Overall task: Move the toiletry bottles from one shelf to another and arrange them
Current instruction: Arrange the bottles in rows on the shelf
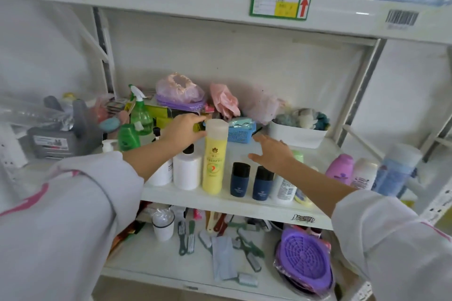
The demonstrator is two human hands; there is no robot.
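At frame centre, left hand [182,129] pinched a small dark-green item beside the tall yellow bottle [214,157]; right hand [272,152] hovered spread, empty, above two navy bottles [252,182].

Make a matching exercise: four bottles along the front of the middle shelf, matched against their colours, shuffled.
Bottles:
1. Tall bottle by the left hand
2. Black-capped bottle to its left
3. Pair of small bottles below the right hand
4. Rounded bottle further right

Colours:
A. Dark blue
B. Purple-pink
C. Yellow
D. White

Pairs: 1-C, 2-D, 3-A, 4-B
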